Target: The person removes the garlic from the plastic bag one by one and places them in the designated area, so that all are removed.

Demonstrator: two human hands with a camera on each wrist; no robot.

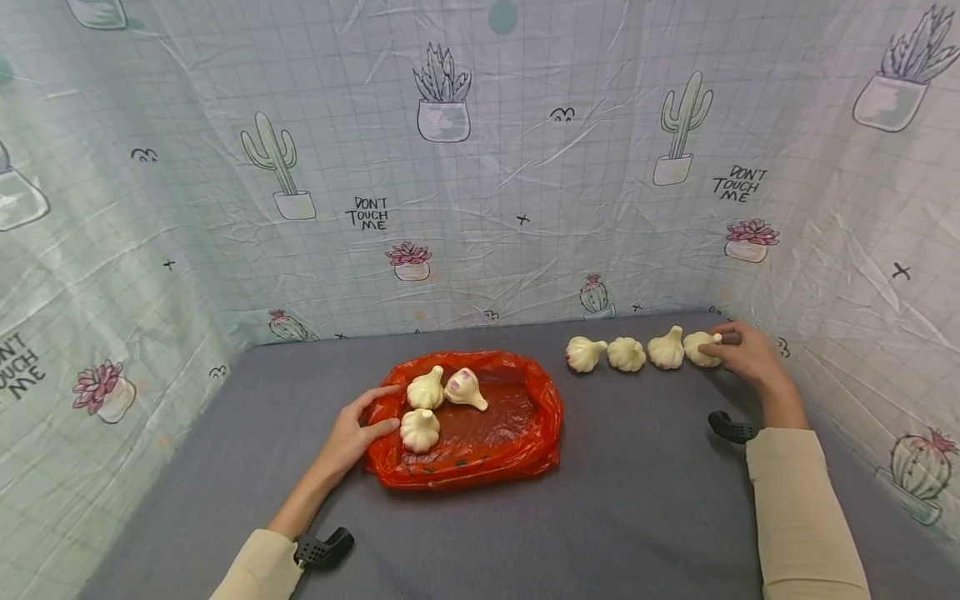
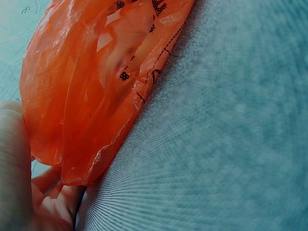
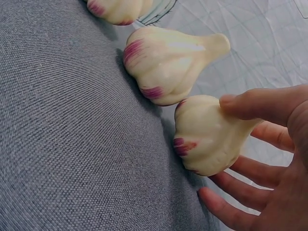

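Observation:
My left hand [image 1: 351, 432] holds the left rim of an open red plastic bag [image 1: 551, 417], its thumb and forefinger over the edge. In the left wrist view the thumb [image 2: 14, 163] lies beside the bag's [image 2: 72, 106] side, and the fingers are partly hidden. Three garlic bulbs [image 1: 420, 431] lie at the left inside the bag. At the far right, my right hand [image 1: 750, 357] grips a garlic bulb [image 3: 207, 134] between thumb and fingers, its root end close to the grey cloth. That bulb is the rightmost of a row.
Several garlic bulbs, among them one [image 1: 666, 348] with an upright stem, line the table's [image 1: 630, 500] back right. Patterned sheets [image 1: 487, 192] hang behind and at both sides. Black wrist devices [image 1: 324, 547] sit at both sleeves.

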